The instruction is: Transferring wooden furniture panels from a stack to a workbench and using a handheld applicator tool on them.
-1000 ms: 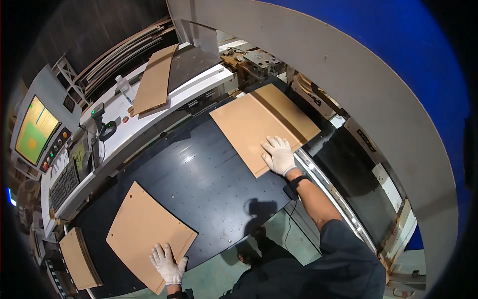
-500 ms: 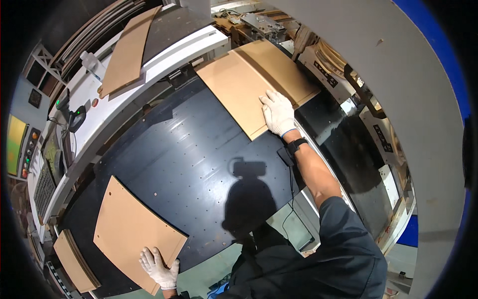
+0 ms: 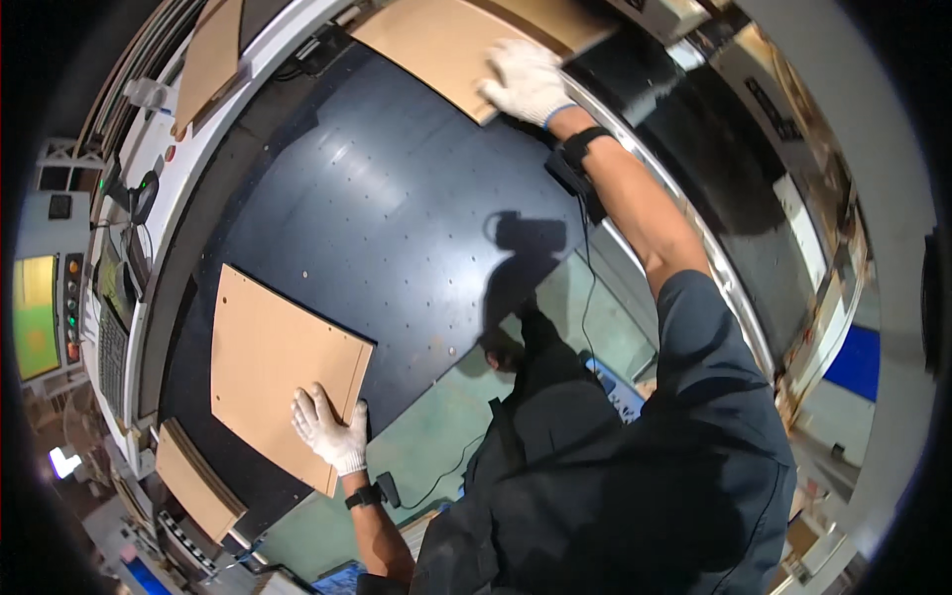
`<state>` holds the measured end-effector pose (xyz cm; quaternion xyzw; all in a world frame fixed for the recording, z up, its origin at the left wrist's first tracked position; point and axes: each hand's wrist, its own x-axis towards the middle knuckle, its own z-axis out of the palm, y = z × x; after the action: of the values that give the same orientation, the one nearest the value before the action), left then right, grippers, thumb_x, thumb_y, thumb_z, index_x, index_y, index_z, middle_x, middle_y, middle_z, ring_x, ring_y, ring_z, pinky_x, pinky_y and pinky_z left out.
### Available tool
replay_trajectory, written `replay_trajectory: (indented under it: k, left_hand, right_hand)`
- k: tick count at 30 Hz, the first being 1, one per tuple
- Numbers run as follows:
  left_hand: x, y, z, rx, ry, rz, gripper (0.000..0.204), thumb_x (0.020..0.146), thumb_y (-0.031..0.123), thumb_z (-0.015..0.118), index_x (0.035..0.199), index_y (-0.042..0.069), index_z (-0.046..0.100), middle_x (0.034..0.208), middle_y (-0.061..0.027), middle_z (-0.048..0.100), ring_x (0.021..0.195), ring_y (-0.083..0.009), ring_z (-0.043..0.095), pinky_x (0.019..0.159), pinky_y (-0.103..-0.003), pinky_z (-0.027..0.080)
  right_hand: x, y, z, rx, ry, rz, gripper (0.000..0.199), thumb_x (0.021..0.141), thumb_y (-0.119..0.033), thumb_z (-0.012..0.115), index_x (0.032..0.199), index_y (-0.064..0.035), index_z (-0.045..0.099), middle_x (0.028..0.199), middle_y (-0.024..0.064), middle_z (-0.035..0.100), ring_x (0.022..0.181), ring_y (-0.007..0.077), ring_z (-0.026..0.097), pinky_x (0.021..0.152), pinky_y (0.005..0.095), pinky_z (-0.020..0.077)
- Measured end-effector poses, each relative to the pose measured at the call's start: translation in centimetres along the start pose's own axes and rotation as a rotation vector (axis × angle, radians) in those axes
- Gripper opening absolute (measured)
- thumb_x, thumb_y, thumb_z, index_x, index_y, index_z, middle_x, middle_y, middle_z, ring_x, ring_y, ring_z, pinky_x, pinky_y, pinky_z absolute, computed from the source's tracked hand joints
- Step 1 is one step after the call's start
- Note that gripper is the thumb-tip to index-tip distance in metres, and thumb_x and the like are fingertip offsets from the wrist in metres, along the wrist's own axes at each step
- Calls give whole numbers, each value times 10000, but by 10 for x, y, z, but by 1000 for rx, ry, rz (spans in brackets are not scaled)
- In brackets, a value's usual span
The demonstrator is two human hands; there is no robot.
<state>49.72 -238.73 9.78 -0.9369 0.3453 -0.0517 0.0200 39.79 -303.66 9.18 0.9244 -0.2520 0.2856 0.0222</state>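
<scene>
Both my hands wear white knit gloves. My left hand (image 3: pixel 330 428) lies with its fingers stretched over a tan board panel (image 3: pixel 288 367), its thumb by the panel's right edge. The panel has small holes near its edges and rests on the black tabletop (image 3: pixel 397 228). At the far side my right hand (image 3: pixel 526 81) is spread at the near right edge of another tan panel (image 3: pixel 426 50). Slight motion blur hides whether its fingers press on that panel. The far panel is cut off by the top of the picture.
A stack of tan boards (image 3: pixel 198 481) sits at the near left. Along the left run a white bench (image 3: pixel 164 213), a keyboard (image 3: pixel 112 347) and a control screen (image 3: pixel 38 317). A black machine bed (image 3: pixel 714 149) lies right, beyond a metal rail. A cable (image 3: pixel 592 258) hangs by my right arm.
My view has tipped downward, so the far panel sits higher in the picture and more of my body shows. Both hands stay at their panels, the right one slightly blurred.
</scene>
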Motion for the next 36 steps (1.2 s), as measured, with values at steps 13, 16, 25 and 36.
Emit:
replay_trajectory:
  k: [13, 16, 25, 36]
  left_hand:
    - [-13, -7, 5, 1, -39, -19, 937, 732, 543, 793, 1514, 106, 518, 1618, -234, 391, 1495, -456, 336, 1253, -555, 216]
    - [-7, 0, -3, -26, -37, -49, 939, 703, 529, 821, 1493, 107, 539, 1609, -236, 402, 1497, -451, 335, 1254, -559, 210]
    - [3, -4, -10, -140, 12, -13, 948, 646, 493, 864, 1464, 122, 564, 1584, -232, 436, 1491, -456, 344, 1250, -574, 196]
    - [-3, -11, -21, -244, 54, -27, 788, 645, 527, 849, 1281, 92, 683, 1427, -229, 559, 1370, -457, 463, 1186, -616, 282]
  right_hand:
    - [-30, -64, 3, 58, -91, 20, 566, 882, -377, 694, 1334, -50, 598, 1416, 161, 565, 1342, 335, 485, 1138, 530, 342]
    - [-33, -58, 6, 25, -111, 20, 590, 882, -362, 700, 1373, -57, 581, 1454, 173, 545, 1374, 357, 469, 1166, 546, 325]
    - [-20, -68, -2, -71, -182, 9, 622, 897, -395, 671, 1410, -62, 561, 1503, 170, 499, 1397, 362, 441, 1170, 570, 312]
    - [-10, -83, 15, -34, -194, -11, 606, 833, -388, 716, 1328, -51, 624, 1390, 195, 604, 1338, 385, 510, 1137, 538, 366]
